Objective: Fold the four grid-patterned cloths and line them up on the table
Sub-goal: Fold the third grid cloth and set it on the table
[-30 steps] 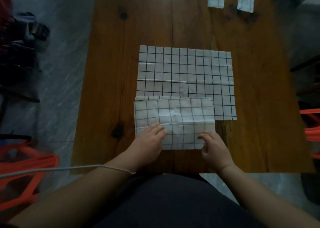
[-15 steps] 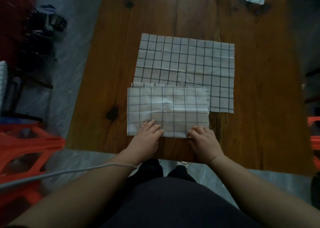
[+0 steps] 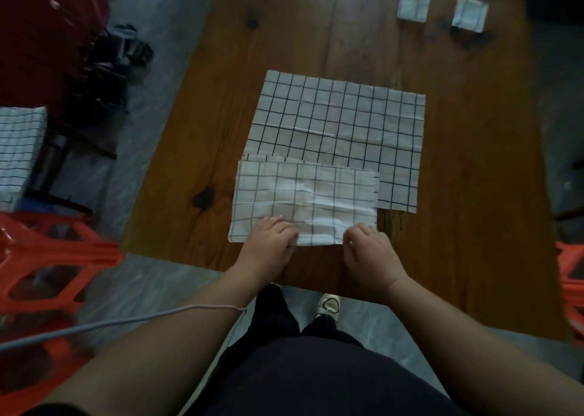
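Head camera showed the half-folded cloth (image 3: 305,202) at the six o'clock side of the wooden table (image 3: 196,131), doubled into a long band with its pale underside up. Its far edge overlapped the near edge of the unfolded cloth (image 3: 341,125), which lay flat at the table's centre. That near position likely kept the working cloth within easy reach.

The left hand (image 3: 268,242) curled its fingers over the band's near edge at about seven o'clock of the cloth, gripping it. The right hand (image 3: 368,249) pinched the same edge at about five o'clock, just inside the right corner. Holding one long edge at two spaced points suggested the edge was meant to be lifted evenly for the next fold, away toward twelve o'clock. Wrinkles across the band's middle might spoil the crease if not smoothed.

Two small folded cloths, the left folded cloth (image 3: 414,1) and the right folded cloth (image 3: 470,14), sat apart side by side at one o'clock on the table's far edge, seemingly the start of the line. By that reading, half the task was done.

Off the table, more grid-patterned fabric (image 3: 19,150) sat at nine o'clock, red plastic stools (image 3: 47,257) at eight o'clock, and a grey cable (image 3: 126,321) crossed the left forearm.
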### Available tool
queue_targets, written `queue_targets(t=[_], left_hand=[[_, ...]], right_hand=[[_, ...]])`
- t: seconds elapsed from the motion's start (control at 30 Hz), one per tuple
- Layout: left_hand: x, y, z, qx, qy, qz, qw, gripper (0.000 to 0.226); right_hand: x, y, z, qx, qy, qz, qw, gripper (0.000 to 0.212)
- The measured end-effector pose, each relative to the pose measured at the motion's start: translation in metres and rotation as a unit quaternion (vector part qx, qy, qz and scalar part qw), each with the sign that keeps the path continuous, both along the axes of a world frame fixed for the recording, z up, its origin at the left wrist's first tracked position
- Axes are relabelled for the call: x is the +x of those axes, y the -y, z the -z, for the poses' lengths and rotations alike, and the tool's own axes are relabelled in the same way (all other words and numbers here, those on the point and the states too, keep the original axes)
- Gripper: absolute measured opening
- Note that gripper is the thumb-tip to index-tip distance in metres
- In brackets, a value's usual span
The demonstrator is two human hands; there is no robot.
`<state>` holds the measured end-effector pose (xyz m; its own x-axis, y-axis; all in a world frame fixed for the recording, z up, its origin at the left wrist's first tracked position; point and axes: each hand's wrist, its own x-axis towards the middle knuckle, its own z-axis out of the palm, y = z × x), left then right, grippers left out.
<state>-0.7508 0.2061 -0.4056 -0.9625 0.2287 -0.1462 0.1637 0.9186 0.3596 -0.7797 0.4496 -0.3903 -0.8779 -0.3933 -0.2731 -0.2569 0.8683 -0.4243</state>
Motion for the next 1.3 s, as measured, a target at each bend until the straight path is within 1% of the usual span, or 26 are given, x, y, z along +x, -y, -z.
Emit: queue_targets(t=[0.03, 0.1, 0.27, 0.4, 0.47, 0.57, 0.67, 0.77, 0.97, 1.1, 1.2, 1.3], left_hand=[[-0.001, -0.002, -0.004, 0.013, -0.025, -0.005, 1.0, 0.018], [-0.004, -0.005, -0.017, 0.02, -0.068, -0.007, 0.997, 0.013], [-0.017, -0.021, -0.071, 0.015, -0.09, -0.008, 0.996, 0.023], [-0.039, -0.044, -0.129, 0.014, -0.107, 0.009, 0.994, 0.025], [-0.05, -0.057, -0.157, 0.008, -0.12, 0.019, 0.993, 0.022], [-0.065, -0.07, -0.197, -0.017, -0.167, 0.032, 0.985, 0.021], [-0.077, -0.073, -0.235, -0.041, -0.194, 0.06, 0.978, 0.023], [-0.086, -0.073, -0.272, -0.025, -0.183, 0.083, 0.979, 0.023], [-0.103, -0.064, -0.348, 0.051, -0.146, 0.079, 0.985, 0.026], [-0.119, -0.058, -0.395, 0.079, -0.165, 0.075, 0.98, 0.02], [-0.131, -0.056, -0.429, 0.08, -0.189, 0.077, 0.976, 0.014], [-0.143, -0.054, -0.456, 0.085, -0.21, 0.076, 0.971, 0.015]], right_hand=[[-0.001, -0.004, -0.008, -0.007, -0.006, 0.002, 1.0, 0.008], [-0.005, -0.013, -0.027, -0.013, -0.026, 0.0, 1.0, 0.008], [-0.017, -0.032, -0.082, 0.02, -0.102, -0.03, 0.994, 0.01], [-0.027, -0.035, -0.135, -0.006, -0.172, -0.034, 0.984, 0.038], [-0.032, -0.031, -0.159, -0.008, -0.207, -0.048, 0.977, 0.043], [-0.044, -0.03, -0.19, 0.001, -0.266, -0.048, 0.963, 0.038], [-0.058, -0.036, -0.223, 0.003, -0.321, -0.041, 0.946, 0.023], [-0.073, -0.044, -0.257, -0.016, -0.339, -0.032, 0.94, 0.015], [-0.092, -0.057, -0.323, -0.079, -0.359, 0.006, 0.93, 0.012], [-0.105, -0.065, -0.366, -0.094, -0.348, 0.003, 0.933, 0.011], [-0.115, -0.07, -0.394, -0.113, -0.356, 0.002, 0.928, 0.011], [-0.123, -0.076, -0.422, -0.141, -0.352, 0.012, 0.925, 0.011]])
